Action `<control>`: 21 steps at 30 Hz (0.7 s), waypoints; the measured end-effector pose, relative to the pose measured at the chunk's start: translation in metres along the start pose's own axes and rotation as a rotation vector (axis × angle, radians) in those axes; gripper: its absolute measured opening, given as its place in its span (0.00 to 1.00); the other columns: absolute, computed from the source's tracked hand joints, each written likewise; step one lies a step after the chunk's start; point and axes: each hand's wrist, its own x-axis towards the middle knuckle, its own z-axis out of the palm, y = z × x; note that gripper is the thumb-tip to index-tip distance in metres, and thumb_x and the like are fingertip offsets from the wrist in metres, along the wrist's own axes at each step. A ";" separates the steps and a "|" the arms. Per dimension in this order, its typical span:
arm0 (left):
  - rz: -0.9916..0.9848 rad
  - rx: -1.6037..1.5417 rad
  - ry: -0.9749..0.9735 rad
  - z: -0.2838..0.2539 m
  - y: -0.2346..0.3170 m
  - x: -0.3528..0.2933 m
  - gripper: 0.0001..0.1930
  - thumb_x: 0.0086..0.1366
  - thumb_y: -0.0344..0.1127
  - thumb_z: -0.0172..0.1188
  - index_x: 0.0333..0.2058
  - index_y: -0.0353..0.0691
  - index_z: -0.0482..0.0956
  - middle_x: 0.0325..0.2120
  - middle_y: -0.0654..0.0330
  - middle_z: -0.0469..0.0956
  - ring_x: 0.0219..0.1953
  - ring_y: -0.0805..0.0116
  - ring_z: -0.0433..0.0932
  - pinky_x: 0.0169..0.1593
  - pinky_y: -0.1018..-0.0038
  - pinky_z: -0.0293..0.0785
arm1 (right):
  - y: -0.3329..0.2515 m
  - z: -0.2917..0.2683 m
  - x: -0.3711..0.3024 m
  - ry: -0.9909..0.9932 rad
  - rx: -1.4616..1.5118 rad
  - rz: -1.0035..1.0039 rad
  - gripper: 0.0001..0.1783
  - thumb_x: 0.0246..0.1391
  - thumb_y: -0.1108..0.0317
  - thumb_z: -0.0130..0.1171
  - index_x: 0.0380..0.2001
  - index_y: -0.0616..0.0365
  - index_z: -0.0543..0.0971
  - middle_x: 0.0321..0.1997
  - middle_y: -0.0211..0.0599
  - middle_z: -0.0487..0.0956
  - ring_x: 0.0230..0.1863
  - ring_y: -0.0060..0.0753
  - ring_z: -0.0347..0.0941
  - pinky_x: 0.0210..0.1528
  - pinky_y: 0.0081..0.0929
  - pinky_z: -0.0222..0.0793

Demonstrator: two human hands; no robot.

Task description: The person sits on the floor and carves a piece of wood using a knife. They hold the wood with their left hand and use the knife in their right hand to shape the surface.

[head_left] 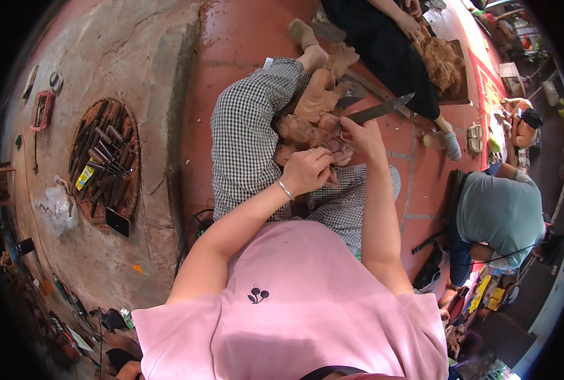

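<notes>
A brown carved wooden figure (313, 101) lies across my lap, between my legs in checked trousers. My left hand (307, 170), with a ring and a bracelet at the wrist, is closed at the carving's near end. What its curled fingers hold, if anything, is hidden. My right hand (365, 139) is closed beside the carving's right side. From its fingertips a knife (383, 110) with a long dark blade points away to the upper right. The knife's handle cannot be seen.
To the left, on a raised concrete slab (161, 126), sit a round basket (136, 183) of carving tools, a phone (117, 221), a plastic bag (55, 209) and a pink basket (42, 111). Another person's hands touch a wood carving (442, 63) ahead right. A person in green (500, 215) bends at right.
</notes>
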 end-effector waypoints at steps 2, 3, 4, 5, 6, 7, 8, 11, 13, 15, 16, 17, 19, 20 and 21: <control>-0.014 0.019 -0.023 0.000 -0.001 0.001 0.07 0.50 0.26 0.61 0.31 0.39 0.79 0.34 0.61 0.80 0.30 0.62 0.81 0.32 0.71 0.79 | 0.005 0.017 0.004 0.190 -0.430 -0.224 0.10 0.50 0.69 0.66 0.32 0.66 0.80 0.28 0.32 0.80 0.28 0.22 0.77 0.29 0.25 0.72; -0.019 0.030 -0.037 0.000 -0.001 0.000 0.07 0.49 0.26 0.61 0.30 0.39 0.79 0.34 0.61 0.80 0.30 0.62 0.81 0.32 0.71 0.79 | 0.006 0.022 0.004 0.285 -0.642 -0.335 0.10 0.50 0.70 0.65 0.31 0.66 0.80 0.27 0.32 0.80 0.28 0.21 0.76 0.29 0.25 0.71; -0.013 0.017 -0.025 0.001 0.001 0.000 0.07 0.50 0.26 0.61 0.30 0.39 0.79 0.34 0.61 0.80 0.30 0.62 0.81 0.32 0.71 0.79 | 0.007 0.018 0.002 0.176 -0.438 -0.219 0.09 0.51 0.70 0.65 0.32 0.66 0.80 0.27 0.32 0.80 0.29 0.22 0.77 0.29 0.25 0.71; -0.010 0.011 -0.008 0.001 0.001 -0.001 0.07 0.50 0.26 0.61 0.30 0.39 0.79 0.34 0.61 0.80 0.30 0.62 0.81 0.32 0.70 0.79 | 0.004 0.013 0.002 0.059 -0.234 -0.108 0.09 0.51 0.70 0.65 0.32 0.66 0.80 0.28 0.33 0.80 0.30 0.23 0.77 0.29 0.25 0.72; -0.001 0.002 0.008 0.001 0.000 0.000 0.07 0.50 0.26 0.61 0.30 0.39 0.79 0.34 0.61 0.80 0.30 0.62 0.81 0.32 0.70 0.79 | 0.002 0.005 0.002 -0.052 -0.030 0.001 0.09 0.51 0.70 0.65 0.33 0.65 0.80 0.29 0.33 0.80 0.31 0.24 0.78 0.30 0.25 0.72; -0.008 -0.001 -0.015 -0.001 0.000 0.000 0.07 0.50 0.26 0.61 0.30 0.39 0.79 0.34 0.61 0.80 0.30 0.62 0.81 0.32 0.70 0.79 | 0.012 -0.002 0.006 -0.055 0.191 0.096 0.09 0.52 0.71 0.65 0.35 0.64 0.80 0.33 0.35 0.81 0.34 0.26 0.79 0.30 0.25 0.73; -0.023 -0.009 -0.034 -0.002 0.001 0.000 0.07 0.50 0.26 0.61 0.30 0.39 0.79 0.34 0.61 0.80 0.30 0.61 0.82 0.32 0.70 0.79 | 0.015 -0.008 0.005 -0.034 0.198 0.132 0.09 0.52 0.71 0.65 0.35 0.64 0.80 0.34 0.35 0.81 0.35 0.27 0.79 0.30 0.25 0.73; -0.029 -0.013 -0.031 -0.001 0.000 0.001 0.07 0.50 0.26 0.61 0.31 0.39 0.79 0.33 0.62 0.80 0.30 0.61 0.82 0.32 0.70 0.79 | 0.029 -0.019 -0.007 0.006 0.347 0.142 0.08 0.54 0.70 0.65 0.35 0.62 0.80 0.35 0.33 0.81 0.36 0.26 0.78 0.31 0.22 0.72; -0.030 0.009 -0.029 0.002 0.000 -0.002 0.07 0.50 0.26 0.61 0.31 0.39 0.80 0.33 0.62 0.80 0.30 0.61 0.82 0.32 0.69 0.79 | 0.003 -0.005 -0.017 0.044 0.247 0.128 0.10 0.55 0.67 0.65 0.37 0.62 0.80 0.37 0.36 0.81 0.37 0.30 0.79 0.34 0.25 0.74; -0.010 0.042 -0.058 -0.002 -0.003 0.002 0.07 0.50 0.26 0.61 0.31 0.39 0.80 0.33 0.61 0.80 0.30 0.61 0.82 0.32 0.69 0.79 | 0.000 0.004 -0.019 0.068 0.051 0.037 0.13 0.55 0.63 0.65 0.39 0.61 0.81 0.39 0.40 0.82 0.38 0.35 0.80 0.37 0.28 0.75; -0.014 0.035 -0.057 -0.002 -0.002 0.000 0.08 0.49 0.26 0.61 0.31 0.39 0.79 0.33 0.61 0.80 0.30 0.61 0.82 0.32 0.69 0.79 | 0.011 0.008 -0.012 0.063 -0.109 -0.043 0.15 0.54 0.61 0.65 0.40 0.60 0.81 0.40 0.42 0.82 0.39 0.38 0.80 0.38 0.30 0.75; -0.015 0.032 -0.050 -0.002 -0.001 0.000 0.08 0.49 0.26 0.61 0.31 0.39 0.79 0.33 0.61 0.80 0.30 0.61 0.82 0.32 0.69 0.79 | 0.017 0.012 -0.006 0.057 -0.268 -0.130 0.17 0.54 0.59 0.65 0.41 0.59 0.81 0.40 0.44 0.82 0.39 0.41 0.80 0.40 0.32 0.76; -0.017 0.016 -0.037 0.000 0.000 0.000 0.08 0.49 0.26 0.61 0.31 0.39 0.79 0.33 0.60 0.80 0.30 0.60 0.81 0.32 0.69 0.79 | 0.019 0.031 -0.005 0.191 -0.454 -0.202 0.20 0.52 0.55 0.66 0.41 0.59 0.82 0.38 0.46 0.82 0.40 0.45 0.81 0.41 0.34 0.75; -0.021 0.009 -0.031 0.000 0.000 0.000 0.08 0.49 0.26 0.61 0.31 0.38 0.79 0.33 0.60 0.80 0.30 0.60 0.81 0.32 0.69 0.79 | 0.019 0.040 -0.006 0.253 -0.550 -0.237 0.21 0.51 0.54 0.66 0.41 0.58 0.82 0.37 0.47 0.82 0.40 0.47 0.81 0.42 0.35 0.75; -0.025 0.002 -0.025 0.001 -0.001 0.000 0.08 0.48 0.26 0.62 0.31 0.38 0.79 0.33 0.60 0.80 0.29 0.60 0.81 0.32 0.69 0.79 | 0.013 0.043 -0.008 0.310 -0.578 -0.229 0.20 0.51 0.53 0.66 0.39 0.60 0.83 0.35 0.47 0.84 0.40 0.48 0.82 0.42 0.35 0.75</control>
